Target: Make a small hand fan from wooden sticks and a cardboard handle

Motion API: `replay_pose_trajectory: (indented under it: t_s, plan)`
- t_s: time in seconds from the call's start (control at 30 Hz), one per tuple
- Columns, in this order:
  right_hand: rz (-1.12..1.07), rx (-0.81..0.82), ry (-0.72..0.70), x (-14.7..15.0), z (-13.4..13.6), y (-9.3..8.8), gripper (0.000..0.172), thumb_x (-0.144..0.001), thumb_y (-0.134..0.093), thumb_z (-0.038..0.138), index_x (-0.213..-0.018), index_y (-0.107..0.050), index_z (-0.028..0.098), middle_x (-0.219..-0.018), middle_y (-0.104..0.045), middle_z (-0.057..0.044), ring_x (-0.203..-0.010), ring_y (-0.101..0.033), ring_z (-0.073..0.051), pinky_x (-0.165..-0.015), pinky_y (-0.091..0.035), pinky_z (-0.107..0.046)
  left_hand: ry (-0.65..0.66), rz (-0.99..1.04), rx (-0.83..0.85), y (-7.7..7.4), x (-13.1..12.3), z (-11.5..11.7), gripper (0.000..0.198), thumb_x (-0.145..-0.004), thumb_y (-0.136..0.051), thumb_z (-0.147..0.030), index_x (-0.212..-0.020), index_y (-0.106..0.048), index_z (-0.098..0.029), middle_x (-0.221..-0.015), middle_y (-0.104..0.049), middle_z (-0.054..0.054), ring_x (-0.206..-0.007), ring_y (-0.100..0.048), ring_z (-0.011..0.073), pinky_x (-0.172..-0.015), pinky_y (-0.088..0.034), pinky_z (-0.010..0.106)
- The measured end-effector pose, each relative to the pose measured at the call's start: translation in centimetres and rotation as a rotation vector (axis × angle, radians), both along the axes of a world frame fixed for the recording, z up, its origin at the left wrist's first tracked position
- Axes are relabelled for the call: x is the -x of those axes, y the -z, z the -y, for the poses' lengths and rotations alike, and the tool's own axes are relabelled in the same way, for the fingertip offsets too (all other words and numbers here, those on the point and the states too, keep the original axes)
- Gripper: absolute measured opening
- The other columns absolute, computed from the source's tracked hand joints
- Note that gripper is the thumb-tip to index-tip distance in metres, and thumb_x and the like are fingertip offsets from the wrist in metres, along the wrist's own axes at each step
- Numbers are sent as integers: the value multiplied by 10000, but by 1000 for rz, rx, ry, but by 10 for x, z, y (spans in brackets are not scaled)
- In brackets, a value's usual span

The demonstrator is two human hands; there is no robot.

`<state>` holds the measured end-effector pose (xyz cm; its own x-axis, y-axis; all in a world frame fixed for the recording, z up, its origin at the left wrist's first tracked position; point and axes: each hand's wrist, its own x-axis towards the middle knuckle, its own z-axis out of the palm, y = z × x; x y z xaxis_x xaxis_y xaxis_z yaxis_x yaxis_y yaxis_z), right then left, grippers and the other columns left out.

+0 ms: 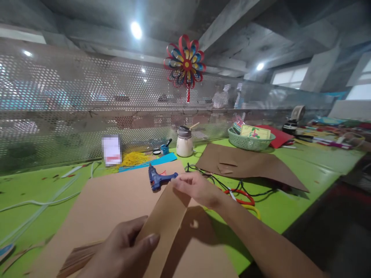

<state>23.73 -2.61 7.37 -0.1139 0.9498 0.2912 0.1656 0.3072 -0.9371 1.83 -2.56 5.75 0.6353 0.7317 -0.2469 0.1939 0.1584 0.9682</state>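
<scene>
A long tan strip of cardboard point(166, 220) slants up between my hands, above a large sheet of tan cardboard point(116, 197). My left hand point(124, 247) grips its lower part, thumb on top and fingers at the left edge. At the strip's upper end, my right hand point(197, 187) pinches the edge between thumb and fingers. Just beyond that end lies a blue hot glue gun point(159, 178) on the sheet. A stack of brown strips point(78, 256) lies beside my left hand, partly covered by it.
Brown paper point(246, 164) and black, red and yellow cords point(242, 197) lie to the right. A jar point(184, 143), a small blue pot point(164, 149) and a green basket point(251, 141) stand along the perforated metal partition point(72, 100). A paper flower point(187, 65) hangs above.
</scene>
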Motion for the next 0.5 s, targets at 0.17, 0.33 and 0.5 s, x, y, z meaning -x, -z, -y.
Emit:
replay_pose_trajectory:
  t_s: [0.17, 0.33, 0.5]
  plan:
    - [104, -61, 25, -1, 21, -9, 485, -873, -593, 596, -617, -561, 186, -481, -411, 69, -427, -370, -74, -417, -286, -219, 12, -8, -16, -18, 7, 0, 395, -634, -807, -454, -930, -762, -198, -838, -769, 62, -816, -709, 311, -686, -556, 330]
    - [111, -181, 165, -8, 41, -30, 422, -866, -638, 545, -652, -584, 186, -516, -399, 72, -451, -323, -69, -417, -221, -228, 72, 28, -32, -26, 14, -15, 349, -697, -802, -423, -903, -743, -148, -777, -736, 63, -736, -686, 231, -638, -529, 271]
    - [57, -287, 351, -11, 52, -44, 436, -872, -620, 586, -666, -546, 209, -469, -348, 90, -399, -326, -70, -388, -228, -227, -117, 298, -10, -29, 21, -21, 277, -738, -819, -309, -642, -617, -146, -591, -544, -43, -525, -492, 60, -513, -450, 149]
